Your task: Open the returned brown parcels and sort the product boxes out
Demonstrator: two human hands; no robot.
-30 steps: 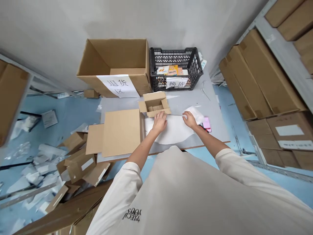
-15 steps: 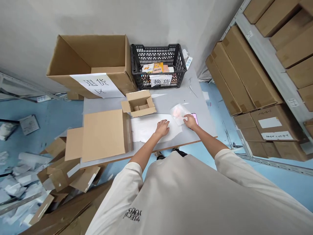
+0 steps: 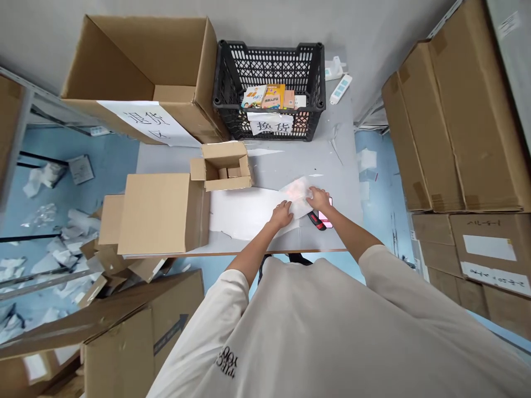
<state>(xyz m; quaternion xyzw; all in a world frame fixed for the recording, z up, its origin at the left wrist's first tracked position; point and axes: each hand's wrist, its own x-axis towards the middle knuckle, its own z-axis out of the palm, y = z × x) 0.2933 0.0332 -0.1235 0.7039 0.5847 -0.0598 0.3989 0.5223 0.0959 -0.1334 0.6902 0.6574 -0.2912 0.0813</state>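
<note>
Both hands at a translucent wrapped packet [image 3: 296,193], which lies at the right end of a white sheet [image 3: 244,213] and serves here as the dial's centre. Nearest, at 5 o'clock, rests a utility knife [image 3: 317,221]. The left hand [image 3: 282,214], at 7 o'clock, meets the packet's lower edge; whether its fingers close on the film cannot be told. The right hand [image 3: 318,198], at 3 o'clock, appears to pinch the right edge. The step in hand seems to be steadying or working the wrapping; the next move calls for a sure hold on both edges (thin film slips easily). Beyond, at 10 o'clock, stands a small open carton [image 3: 228,184]; at 11 o'clock, a black plastic crate [image 3: 305,126]. Hard to make out: the knife's blade; the phone [image 3: 326,223], partly covered by the right wrist; the packet's pinkish contents; the crate's floor.
</note>
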